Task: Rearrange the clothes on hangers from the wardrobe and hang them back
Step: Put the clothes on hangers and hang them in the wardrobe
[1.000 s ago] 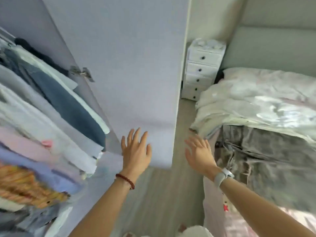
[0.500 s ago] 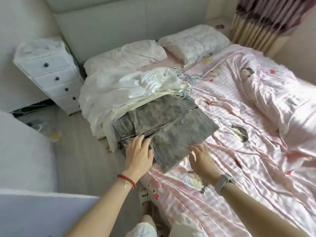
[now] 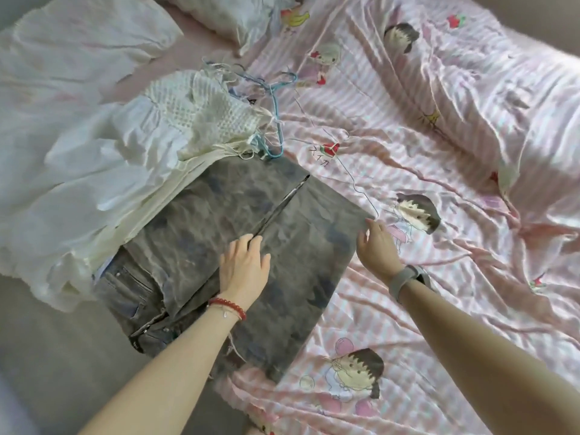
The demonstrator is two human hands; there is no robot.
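Grey jeans [image 3: 238, 227] flat on pink bedsheet [image 3: 439, 152] beside white garments [image 3: 103, 158], blue hangers [image 3: 273, 120] | left hand [image 3: 243, 268] open on denim | right hand [image 3: 375, 246] open at hem | nothing rehung yet

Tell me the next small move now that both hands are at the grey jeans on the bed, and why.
Probably close the right hand on the jeans' hem corner and lift. The left hand lies flat on the legs, the right hand's fingers are open at the hem edge, so nothing is gripped yet. The hangers lie beyond, beside the white garments.
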